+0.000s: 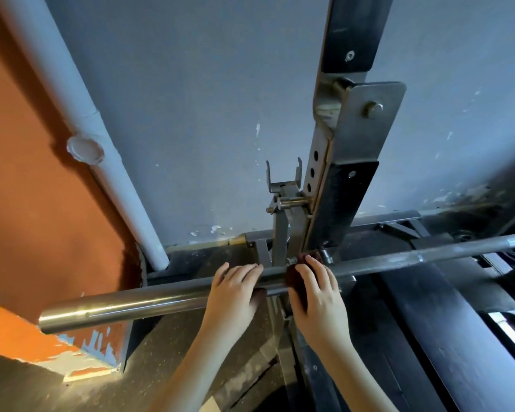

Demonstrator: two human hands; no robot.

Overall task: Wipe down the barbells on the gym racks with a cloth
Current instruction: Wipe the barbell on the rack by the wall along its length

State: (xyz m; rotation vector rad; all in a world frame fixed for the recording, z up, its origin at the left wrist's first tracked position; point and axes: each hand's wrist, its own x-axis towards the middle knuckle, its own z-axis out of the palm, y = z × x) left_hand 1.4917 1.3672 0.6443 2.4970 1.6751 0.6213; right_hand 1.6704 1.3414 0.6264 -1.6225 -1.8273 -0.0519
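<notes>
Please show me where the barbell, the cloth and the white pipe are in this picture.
barbell (pixel 116 304): head view, on its shiny left sleeve.
cloth (pixel 293 278): head view, on the dark red fold over the bar.
white pipe (pixel 81 114): head view, on its middle stretch.

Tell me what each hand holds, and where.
The left hand grips the barbell where sleeve meets shaft; the right hand holds a dark red cloth wrapped around the shaft.

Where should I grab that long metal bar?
Grab the barbell on its thin shaft, right of the rack upright, reaching down from above. It lies roughly level and looks narrow enough to wrap round; the shiny end sleeve is fatter.
</notes>
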